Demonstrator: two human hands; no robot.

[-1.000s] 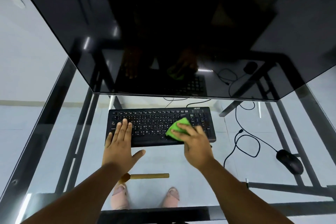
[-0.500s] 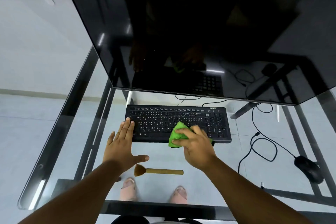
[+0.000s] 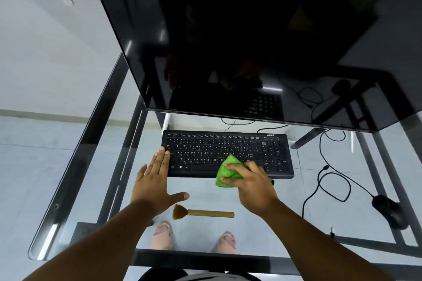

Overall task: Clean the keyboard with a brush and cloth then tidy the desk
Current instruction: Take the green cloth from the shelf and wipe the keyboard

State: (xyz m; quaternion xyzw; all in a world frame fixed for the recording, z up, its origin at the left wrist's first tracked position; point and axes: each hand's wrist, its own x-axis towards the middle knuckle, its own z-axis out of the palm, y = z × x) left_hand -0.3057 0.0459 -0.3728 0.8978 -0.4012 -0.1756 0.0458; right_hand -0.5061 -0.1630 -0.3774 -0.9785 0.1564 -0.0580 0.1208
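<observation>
A person's right hand [image 3: 252, 186], gripping a bunched green cloth [image 3: 228, 172], has drawn it from the keys to the near edge of the black keyboard [image 3: 226, 154], steadied by the flat, spread left hand [image 3: 155, 186], suggesting wiping nears completion while the brush [image 3: 202, 213] lies idle on the glass desk [image 3: 296, 230].

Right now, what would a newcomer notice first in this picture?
The bright green cloth, gripped by the right hand on the black keyboard at the centre. Above looms a large dark monitor; a brush lies on the glass desk nearer the person.
</observation>
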